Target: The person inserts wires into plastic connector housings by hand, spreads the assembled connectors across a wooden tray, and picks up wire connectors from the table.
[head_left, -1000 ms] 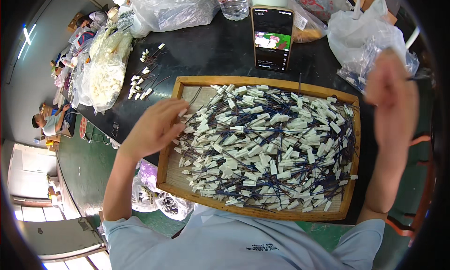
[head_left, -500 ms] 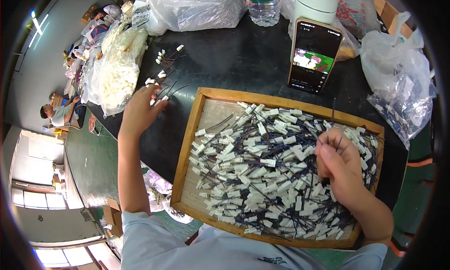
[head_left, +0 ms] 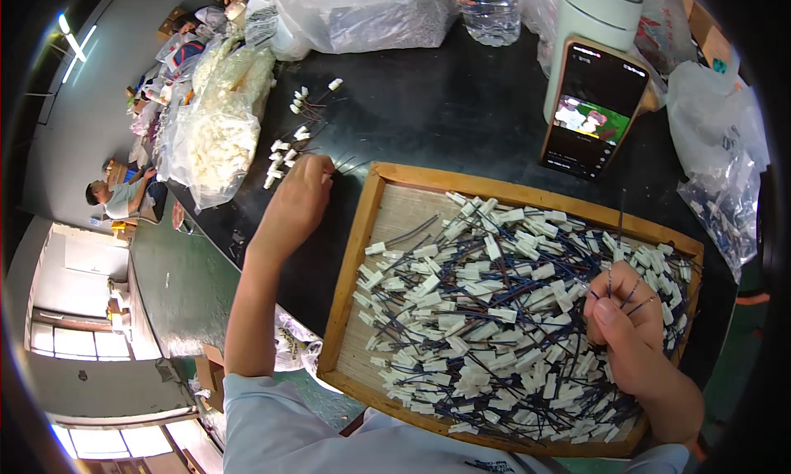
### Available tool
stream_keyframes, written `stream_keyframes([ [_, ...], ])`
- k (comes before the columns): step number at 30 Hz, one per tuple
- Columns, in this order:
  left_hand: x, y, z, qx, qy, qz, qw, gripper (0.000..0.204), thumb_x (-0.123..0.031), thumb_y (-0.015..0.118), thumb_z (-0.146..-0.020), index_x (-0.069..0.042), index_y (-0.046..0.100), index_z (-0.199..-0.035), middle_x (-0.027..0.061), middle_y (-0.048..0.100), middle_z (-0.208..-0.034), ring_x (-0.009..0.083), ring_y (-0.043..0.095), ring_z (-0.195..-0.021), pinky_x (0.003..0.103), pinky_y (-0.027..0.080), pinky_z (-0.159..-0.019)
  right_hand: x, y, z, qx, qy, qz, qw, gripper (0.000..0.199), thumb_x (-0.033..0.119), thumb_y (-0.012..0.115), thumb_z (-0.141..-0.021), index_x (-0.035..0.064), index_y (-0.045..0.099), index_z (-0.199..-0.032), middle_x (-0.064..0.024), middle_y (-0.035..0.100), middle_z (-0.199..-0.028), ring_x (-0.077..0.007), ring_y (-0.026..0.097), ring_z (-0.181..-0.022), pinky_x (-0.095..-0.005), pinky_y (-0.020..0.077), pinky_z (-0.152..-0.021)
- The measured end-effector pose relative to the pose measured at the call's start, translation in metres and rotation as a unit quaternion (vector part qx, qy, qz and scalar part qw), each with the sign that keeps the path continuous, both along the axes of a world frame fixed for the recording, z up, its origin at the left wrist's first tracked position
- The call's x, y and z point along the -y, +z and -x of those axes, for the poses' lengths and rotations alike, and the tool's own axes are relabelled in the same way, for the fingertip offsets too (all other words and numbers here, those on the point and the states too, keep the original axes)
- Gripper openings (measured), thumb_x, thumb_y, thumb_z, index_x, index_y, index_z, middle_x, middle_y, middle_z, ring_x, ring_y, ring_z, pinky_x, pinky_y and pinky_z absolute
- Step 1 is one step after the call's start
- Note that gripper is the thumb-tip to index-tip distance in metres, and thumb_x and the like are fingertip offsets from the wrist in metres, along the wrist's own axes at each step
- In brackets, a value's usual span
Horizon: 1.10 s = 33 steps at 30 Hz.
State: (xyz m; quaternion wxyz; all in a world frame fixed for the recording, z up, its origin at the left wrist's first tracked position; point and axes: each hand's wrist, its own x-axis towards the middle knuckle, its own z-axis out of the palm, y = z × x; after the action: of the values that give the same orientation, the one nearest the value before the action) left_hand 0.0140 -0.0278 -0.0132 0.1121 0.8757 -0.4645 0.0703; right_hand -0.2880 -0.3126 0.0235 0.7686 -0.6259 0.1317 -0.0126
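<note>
Many blue wires with white connectors (head_left: 486, 326) fill our wooden tray (head_left: 362, 227), centre right of the frame. Our right hand (head_left: 630, 334) is closed on a few wires at the tray's right side. Our left hand (head_left: 301, 198) pinches one wire on the dark bench (head_left: 437, 112), beside the small finished row (head_left: 297, 128) at upper left. We judge we are sorting; next needs placing it neatly.

A light blue short-sleeved shirt (head_left: 288, 429) is worn. Both forearms are left bare below the sleeves. No gloves are fitted on the left hand (head_left: 298, 200) or right hand (head_left: 630, 334).
</note>
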Motion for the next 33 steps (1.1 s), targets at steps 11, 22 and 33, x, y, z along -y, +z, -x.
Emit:
stream_keyframes([
  [11, -0.05, 0.002, -0.049, -0.369, 0.086, 0.456, 0.806, 0.018, -0.015, 0.038, -0.099, -0.004, 0.051, -0.105, 0.001, 0.049, -0.082, 0.0086, 0.048, -0.069, 0.022, 0.041, -0.065, 0.002, -0.001, -0.001, -0.01, 0.013, 0.011, 1.0, 0.018, 0.017, 0.048, -0.091, -0.0014, 0.05, -0.093, 0.0028, 0.048, -0.067, 0.0, 0.033, -0.057, -0.019, 0.0276, -0.055],
  [22, -0.078, 0.013, -0.056, -0.035, 0.163, 0.009, 0.986, 0.038, -0.032, 0.054, -0.089, -0.006, 0.048, -0.116, 0.0165, 0.058, -0.11, 0.035, 0.054, -0.105, 0.04, 0.041, -0.088, 0.004, 0.002, -0.002, -0.015, 0.031, 0.029, 0.999, 0.017, 0.017, 0.048, -0.09, -0.0007, 0.05, -0.091, 0.0027, 0.047, -0.066, -0.0001, 0.033, -0.058, -0.0193, 0.0276, -0.054],
  [33, -0.069, -0.001, -0.084, 0.121, 0.097, -0.1, 0.983, 0.039, -0.04, 0.054, -0.087, -0.006, 0.05, -0.106, 0.0139, 0.059, -0.095, 0.0333, 0.057, -0.091, 0.042, 0.045, -0.075, 0.003, 0.003, -0.002, 0.032, 0.041, 0.024, 0.998, 0.012, 0.012, 0.049, -0.093, 0.0, 0.05, -0.092, 0.0039, 0.045, -0.071, -0.0006, 0.034, -0.061, -0.0199, 0.0286, -0.053],
])
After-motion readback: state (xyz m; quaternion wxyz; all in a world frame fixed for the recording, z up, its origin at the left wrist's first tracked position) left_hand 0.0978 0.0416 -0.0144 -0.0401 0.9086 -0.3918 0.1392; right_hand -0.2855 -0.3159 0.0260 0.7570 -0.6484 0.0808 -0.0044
